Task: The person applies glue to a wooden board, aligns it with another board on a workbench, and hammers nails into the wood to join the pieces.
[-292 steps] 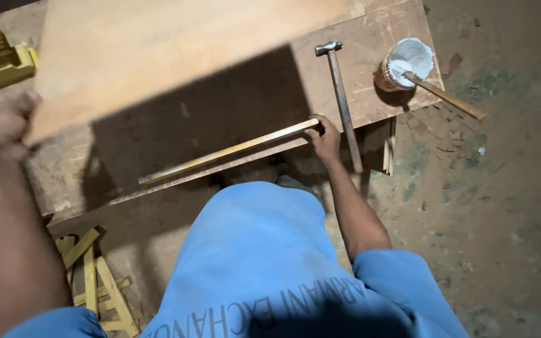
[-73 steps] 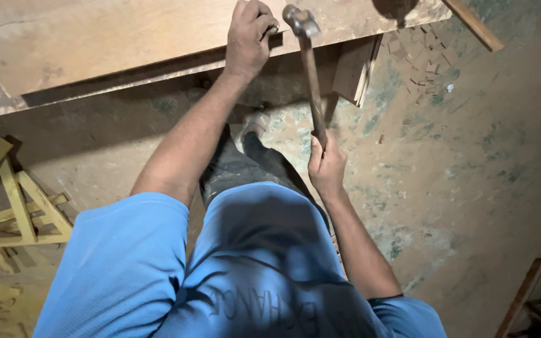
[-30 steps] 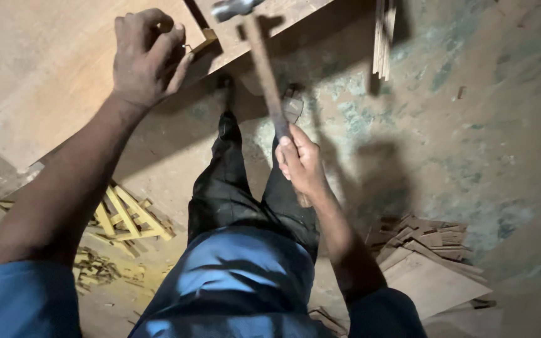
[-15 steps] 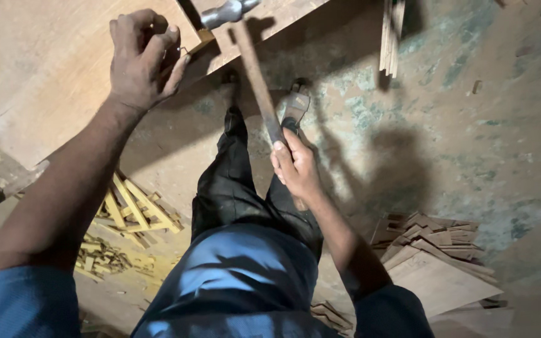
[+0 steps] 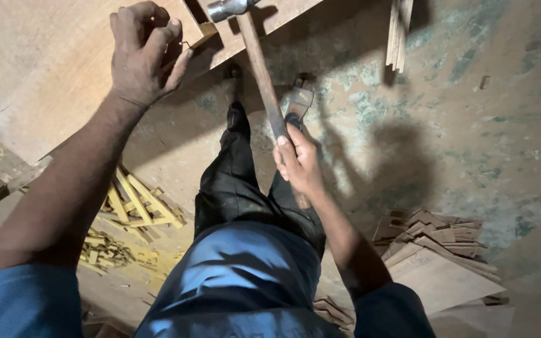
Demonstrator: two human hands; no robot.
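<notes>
Right hand [image 5: 300, 164] on hammer [image 5: 255, 59] handle, left hand [image 5: 145, 53] at board [image 5: 45, 69] edge.

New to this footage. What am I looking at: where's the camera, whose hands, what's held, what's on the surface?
There is no machine here: a person works with two bare hands, and the single camera sits on their head, looking straight down past their blue shirt and dark trousers to the floor.

The right hand grips the wooden handle of a hammer, whose metal head is up over the edge of a wooden board. The left hand rests on that board with fingers pinched together near the edge; whatever they pinch is too small to tell.

Below, on the dusty floor, lie yellow wood offcuts on the left and a pile of flat wood pieces on the right.
</notes>
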